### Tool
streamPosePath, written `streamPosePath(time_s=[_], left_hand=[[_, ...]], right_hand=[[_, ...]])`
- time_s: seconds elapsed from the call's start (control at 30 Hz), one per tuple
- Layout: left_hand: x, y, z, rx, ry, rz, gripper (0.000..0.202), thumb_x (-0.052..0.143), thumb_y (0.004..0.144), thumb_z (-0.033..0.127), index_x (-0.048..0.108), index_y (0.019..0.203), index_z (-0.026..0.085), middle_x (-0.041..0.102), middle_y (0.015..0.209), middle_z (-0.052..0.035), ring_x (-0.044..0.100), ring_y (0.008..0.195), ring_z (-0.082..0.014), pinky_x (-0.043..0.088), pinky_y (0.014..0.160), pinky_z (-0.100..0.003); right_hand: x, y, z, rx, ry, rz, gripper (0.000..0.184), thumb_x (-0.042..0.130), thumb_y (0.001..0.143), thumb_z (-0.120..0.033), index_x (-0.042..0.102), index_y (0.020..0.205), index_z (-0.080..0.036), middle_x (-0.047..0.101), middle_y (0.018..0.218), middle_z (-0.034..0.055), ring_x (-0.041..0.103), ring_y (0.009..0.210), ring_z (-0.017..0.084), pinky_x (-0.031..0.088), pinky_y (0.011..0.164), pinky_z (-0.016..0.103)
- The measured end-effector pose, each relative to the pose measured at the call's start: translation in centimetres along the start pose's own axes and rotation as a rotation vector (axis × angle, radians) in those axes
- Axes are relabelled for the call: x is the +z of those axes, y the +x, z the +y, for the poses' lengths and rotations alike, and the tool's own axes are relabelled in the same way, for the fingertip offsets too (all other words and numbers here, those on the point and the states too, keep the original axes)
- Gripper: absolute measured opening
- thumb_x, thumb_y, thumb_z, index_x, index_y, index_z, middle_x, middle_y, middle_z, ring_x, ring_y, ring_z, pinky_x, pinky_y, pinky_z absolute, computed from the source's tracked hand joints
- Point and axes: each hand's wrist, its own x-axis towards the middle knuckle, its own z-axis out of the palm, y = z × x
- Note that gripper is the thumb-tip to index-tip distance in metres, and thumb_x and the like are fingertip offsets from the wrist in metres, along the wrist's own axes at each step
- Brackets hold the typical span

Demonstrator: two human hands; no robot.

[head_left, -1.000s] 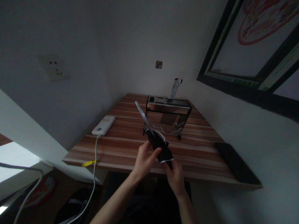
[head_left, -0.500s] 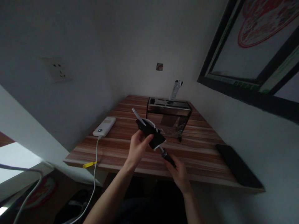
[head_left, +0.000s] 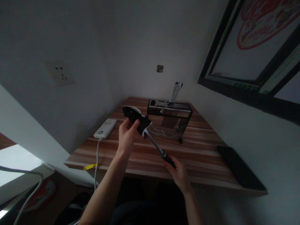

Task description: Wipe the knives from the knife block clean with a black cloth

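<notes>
Hands are both busy above the near part of the counter. My left hand is raised, its grip clenched around a black cover with a white edge. My right hand sits lower and nearer to me, its grip wrapped on the dark handle of a knife. The thin blade slants up and to the left from that handle into the mouth of the cover. A bare stretch of blade shows between the two hands, and the tip is hidden inside the cover. Behind the knife, toward the back of the counter, stands a metal knife rack with a wrapped handle sticking up from one of its rear slots. To the left lies a white power bank. Its white cable drops over the front edge, beside a yellow tag. At the right end, near the wall, lies a flat dark slab. A wall socket sits high on the left wall.
</notes>
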Motion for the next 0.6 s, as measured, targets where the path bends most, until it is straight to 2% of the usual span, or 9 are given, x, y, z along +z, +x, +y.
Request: streamPosePath(time_s=[0.13, 0.27, 0.43, 0.6], left_hand=[[0.2, 1.3, 0.5, 0.046, -0.072, 0.039, 0.026, 0.071, 0.067, 0.035, 0.068, 0.081, 0.013, 0.068, 0.077, -0.0017, 0.062, 0.074, -0.0141, 0.045, 0.072, -0.023], [0.5, 2.1, 1.1, 0.067, -0.093, 0.025, 0.026, 0.071, 0.067, 0.035, 0.068, 0.082, 0.014, 0.068, 0.077, -0.0017, 0.062, 0.074, -0.0137, 0.045, 0.072, -0.022], [1.0, 2.1, 1.1, 0.037, -0.089, 0.015, 0.025, 0.070, 0.067, 0.035, 0.067, 0.080, 0.014, 0.068, 0.076, -0.0006, 0.062, 0.073, -0.0137, 0.044, 0.070, -0.022], [0.9, 1.7, 0.8, 0.013, -0.084, 0.019, 0.026, 0.070, 0.068, 0.036, 0.067, 0.083, 0.015, 0.068, 0.079, -0.0007, 0.063, 0.077, -0.0143, 0.043, 0.071, -0.022]], right_hand=[[0.0, 0.0, 0.1, 0.001, -0.006, -0.002, 0.027, 0.057, 0.082, -0.039, 0.067, 0.093, -0.017, 0.072, 0.091, 0.0079, 0.068, 0.084, 0.023, 0.053, 0.073, 0.030], [0.0, 0.0, 0.2, 0.002, -0.045, 0.012, 0.028, 0.056, 0.082, -0.040, 0.067, 0.092, -0.017, 0.072, 0.088, 0.0076, 0.068, 0.082, 0.022, 0.053, 0.071, 0.030], [0.0, -0.1, 0.4, -0.033, -0.092, 0.056, 0.028, 0.056, 0.082, -0.041, 0.068, 0.092, -0.017, 0.072, 0.090, 0.0089, 0.068, 0.084, 0.024, 0.053, 0.073, 0.032], [0.0, -0.2, 0.5, -0.031, -0.086, 0.044, 0.028, 0.057, 0.082, -0.040, 0.068, 0.094, -0.018, 0.072, 0.090, 0.0084, 0.068, 0.085, 0.025, 0.053, 0.074, 0.032]])
